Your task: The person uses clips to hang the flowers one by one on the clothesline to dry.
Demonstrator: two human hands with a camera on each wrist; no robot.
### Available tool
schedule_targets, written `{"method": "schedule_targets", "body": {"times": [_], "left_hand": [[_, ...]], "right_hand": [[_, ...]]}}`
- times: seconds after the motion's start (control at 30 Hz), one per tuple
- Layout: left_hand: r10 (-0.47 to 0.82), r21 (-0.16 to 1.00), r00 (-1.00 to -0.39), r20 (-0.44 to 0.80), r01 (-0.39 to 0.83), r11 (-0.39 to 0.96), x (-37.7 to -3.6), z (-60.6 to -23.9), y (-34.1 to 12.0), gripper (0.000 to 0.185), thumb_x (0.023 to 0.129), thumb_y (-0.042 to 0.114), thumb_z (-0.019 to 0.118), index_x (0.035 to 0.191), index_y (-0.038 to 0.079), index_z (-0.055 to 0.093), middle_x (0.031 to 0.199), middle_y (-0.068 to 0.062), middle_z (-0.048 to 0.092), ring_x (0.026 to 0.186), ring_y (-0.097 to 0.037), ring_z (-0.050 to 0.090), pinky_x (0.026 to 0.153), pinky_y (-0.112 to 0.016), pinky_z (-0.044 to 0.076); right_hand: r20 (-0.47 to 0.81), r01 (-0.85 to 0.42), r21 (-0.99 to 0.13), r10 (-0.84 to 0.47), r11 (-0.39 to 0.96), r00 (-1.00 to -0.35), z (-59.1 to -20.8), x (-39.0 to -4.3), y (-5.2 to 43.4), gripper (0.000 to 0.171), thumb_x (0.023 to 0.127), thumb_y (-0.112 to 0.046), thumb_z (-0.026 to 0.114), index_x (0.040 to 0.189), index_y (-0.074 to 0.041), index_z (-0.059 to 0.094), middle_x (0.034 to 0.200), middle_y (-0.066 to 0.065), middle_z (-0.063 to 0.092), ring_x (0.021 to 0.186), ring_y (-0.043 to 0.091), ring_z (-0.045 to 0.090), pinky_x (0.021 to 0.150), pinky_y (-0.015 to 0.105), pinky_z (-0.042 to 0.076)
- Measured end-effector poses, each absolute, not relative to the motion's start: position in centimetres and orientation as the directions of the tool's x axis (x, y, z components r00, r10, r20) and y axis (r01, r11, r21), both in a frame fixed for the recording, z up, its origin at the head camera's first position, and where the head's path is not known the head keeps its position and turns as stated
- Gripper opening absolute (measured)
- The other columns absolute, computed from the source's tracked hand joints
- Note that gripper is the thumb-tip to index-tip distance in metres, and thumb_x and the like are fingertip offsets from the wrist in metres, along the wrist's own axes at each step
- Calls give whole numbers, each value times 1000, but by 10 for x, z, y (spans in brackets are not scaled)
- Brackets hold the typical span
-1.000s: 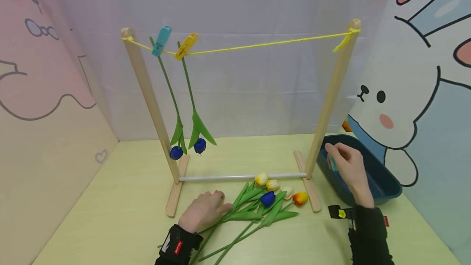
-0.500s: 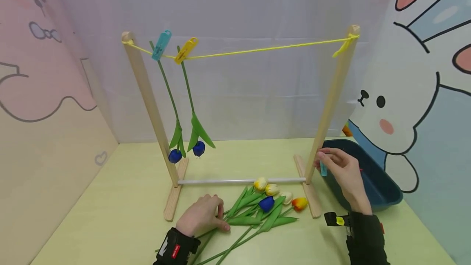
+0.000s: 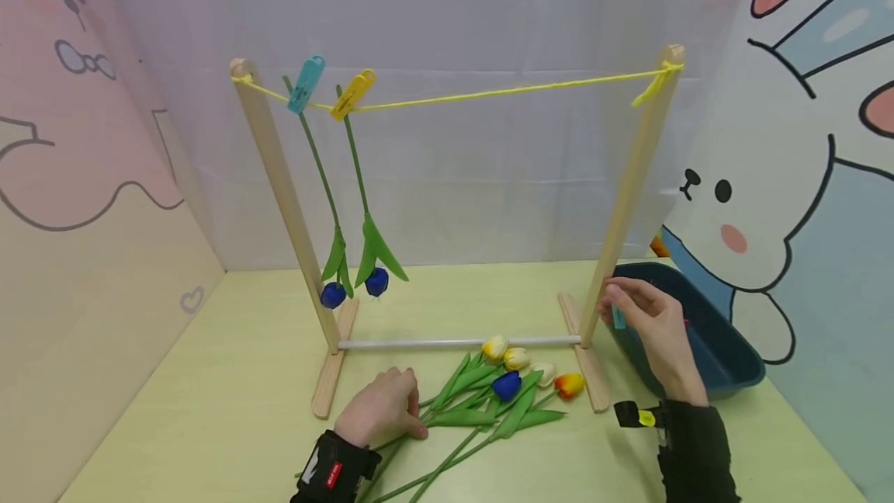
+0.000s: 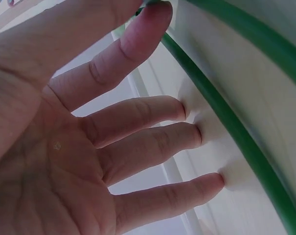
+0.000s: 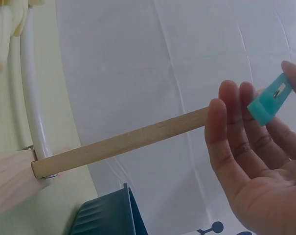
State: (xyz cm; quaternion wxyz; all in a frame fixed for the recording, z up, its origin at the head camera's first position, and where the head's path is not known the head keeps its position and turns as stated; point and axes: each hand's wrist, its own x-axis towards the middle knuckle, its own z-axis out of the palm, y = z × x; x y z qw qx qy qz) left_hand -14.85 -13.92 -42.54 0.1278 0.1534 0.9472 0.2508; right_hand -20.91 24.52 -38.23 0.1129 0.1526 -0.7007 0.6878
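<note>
At the front of the table, my left hand [image 3: 382, 410] pinches the green stem of an artificial tulip between thumb and index finger. The other three fingers [image 4: 152, 142] reach down to the tabletop. Several tulips lie together beside it, with a blue bloom [image 3: 506, 386] and an orange-yellow one [image 3: 569, 386] among them. My right hand [image 3: 656, 324] holds a turquoise clothespin [image 5: 270, 100] between thumb and index finger, near the right post. Two blue tulips [image 3: 333, 295] hang bloom-down from a yellow string [image 3: 489, 94], clipped by a turquoise clothespin [image 3: 306, 84] and a yellow clothespin [image 3: 353, 95].
The string runs between a left wooden post [image 3: 282, 192] and a right wooden post [image 3: 632, 185]. A white rod [image 3: 419, 345] joins their feet. Behind my right hand stands a dark teal basin [image 3: 726, 363]. A pale curtain [image 3: 475, 200] closes off the back.
My right hand has moved left from over the basin to beside the right post, carrying the turquoise clothespin. My left thumb and index finger have closed on a tulip stem.
</note>
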Motion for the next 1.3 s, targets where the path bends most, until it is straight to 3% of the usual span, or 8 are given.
{"method": "schedule_targets", "body": {"times": [0.63,0.83,0.97,1.2,1.3], "left_hand": [[315,533,-920,-234,150,833,-153,-422,-145,27,74,20,90,71,14,63,81,-2,56,77,-20,50,67,-36,42],[365,536,-910,-199,211,817,-155,-422,-151,23,75,20,88,67,15,67,83,1,62,76,-17,51,66,-32,42],[405,527,-901,-155,271,805,-156,-420,-154,20,76,19,87,66,16,71,94,-4,73,76,-14,57,65,-28,43],[441,544,-895,-62,340,767,-157,-416,-155,20,83,17,81,68,16,69,84,-5,74,59,-4,45,53,-19,33],[434,527,-901,-11,364,768,-156,-413,-154,18,85,18,80,71,15,70,95,-6,76,65,-5,50,56,-19,36]], "right_hand": [[349,-350,-937,-63,2,-935,-382,-210,247,28,103,-10,58,122,10,61,87,-5,73,76,13,68,74,18,58],[341,-341,-940,-61,6,-938,-383,-209,247,28,102,-11,58,122,8,61,87,-4,73,76,12,68,73,18,58],[343,-344,-939,-60,7,-937,-383,-209,247,29,102,-12,58,123,8,61,88,-4,74,76,12,68,73,18,58],[356,-357,-934,-58,6,-933,-382,-209,248,29,103,-11,58,122,10,61,88,-4,74,77,8,69,72,19,59],[356,-356,-934,-54,6,-933,-382,-208,248,29,103,-11,58,122,11,61,88,-4,74,76,7,69,72,19,59]]}}
